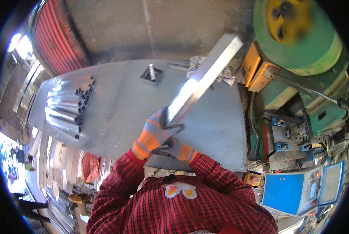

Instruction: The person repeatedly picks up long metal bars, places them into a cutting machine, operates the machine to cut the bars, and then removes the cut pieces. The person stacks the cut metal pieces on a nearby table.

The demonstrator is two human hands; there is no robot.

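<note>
My left hand (pixel 153 132), in an orange and grey work glove, is closed around the lower end of a shiny square metal tube (pixel 201 80). The tube slants up and away to the right, over the table. Just below and right of it is my right hand (pixel 179 149), gloved alike, its fingers curled toward the left wrist. A small pale bit shows at those fingertips, too hidden to name. On the grey table (pixel 120 117) at the left lies a stack of short square metal tubes (pixel 67 103), their cut ends facing right.
A small dark tray (pixel 151 75) with a silver cylinder stands at the table's far side, near a crumpled rag (pixel 197 64). At the right are a green machine (pixel 299 54) with a wheel and a blue control box (pixel 283 193). Long metal stock (pixel 57 163) lies lower left.
</note>
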